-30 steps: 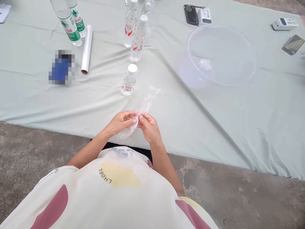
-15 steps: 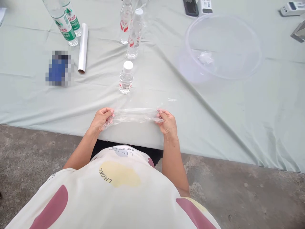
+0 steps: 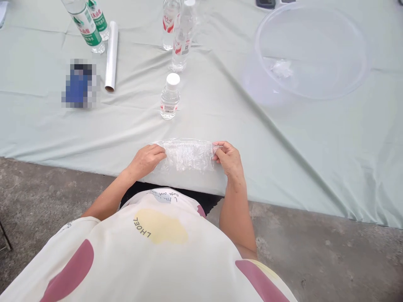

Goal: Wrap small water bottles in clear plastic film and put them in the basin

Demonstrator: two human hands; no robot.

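A crumpled piece of clear plastic wrap (image 3: 190,156) stretches between my two hands, low over the table's near edge. My left hand (image 3: 147,160) is closed on its left end, the fingertips partly hidden by the hand itself. At the opposite end, my right hand (image 3: 230,160) pinches the wrap's upper right corner between thumb and fingers. Just beyond the wrap stands a small clear bottle (image 3: 170,100) with a white cap.
Two taller red-labelled bottles (image 3: 181,44) stand behind. To the left are a roll of plastic wrap (image 3: 111,56), green-labelled water bottles (image 3: 86,31) and a blurred blue item (image 3: 78,86). A large translucent basin (image 3: 260,79) at right holds crumpled clear plastic.
The wrap was a narrow gathered band; now it is spread wider and looks more wrinkled. Both hands appear slightly further right, and my left hand has turned its back upward.
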